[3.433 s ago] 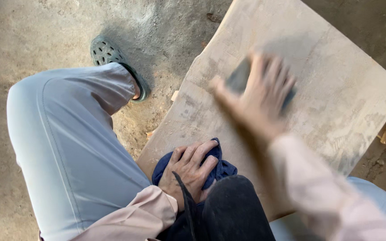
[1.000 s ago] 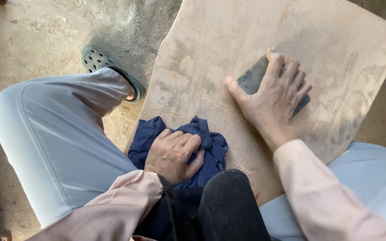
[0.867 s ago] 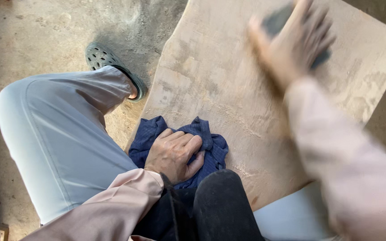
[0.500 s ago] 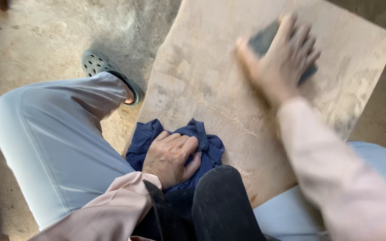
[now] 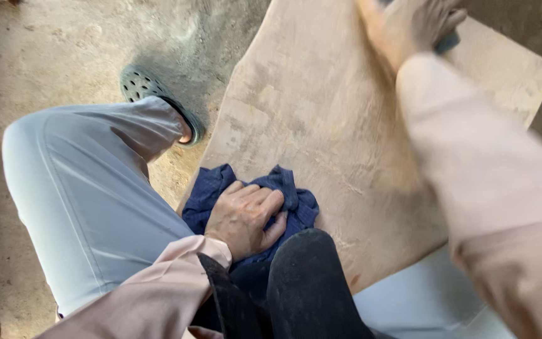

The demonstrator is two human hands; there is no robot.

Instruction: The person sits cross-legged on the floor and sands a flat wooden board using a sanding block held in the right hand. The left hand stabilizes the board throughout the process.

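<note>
Your right hand (image 5: 418, 24) is out at the far end of the wooden slab (image 5: 321, 119), fingers curled over a dark sanding block (image 5: 446, 43) of which only a sliver peeks out below the knuckles; the hand is blurred, so you're mid-stroke. Your left hand (image 5: 244, 216) is pressed flat, fingers slightly spread, on a crumpled blue cloth (image 5: 296, 201) at the near edge of the slab, pinning cloth and wood down against your lap. The slab leans across your thighs, its far end over the dirt floor (image 5: 45, 56), with your sandal (image 5: 158, 97) planted just beside its left edge and your left knee (image 5: 76, 169) well off to the side.

Looking at the surface: the middle band reads pale and even, with fine dust lying along the grain near the cloth. Grey, patchy marks show down the left edge and at the near right corner, so by my reckoning those zones need more passes. The top right corner looks lighter. I'd call the job partway along, the broad centre worked, the margins left to do. The underside can't be seen
</note>
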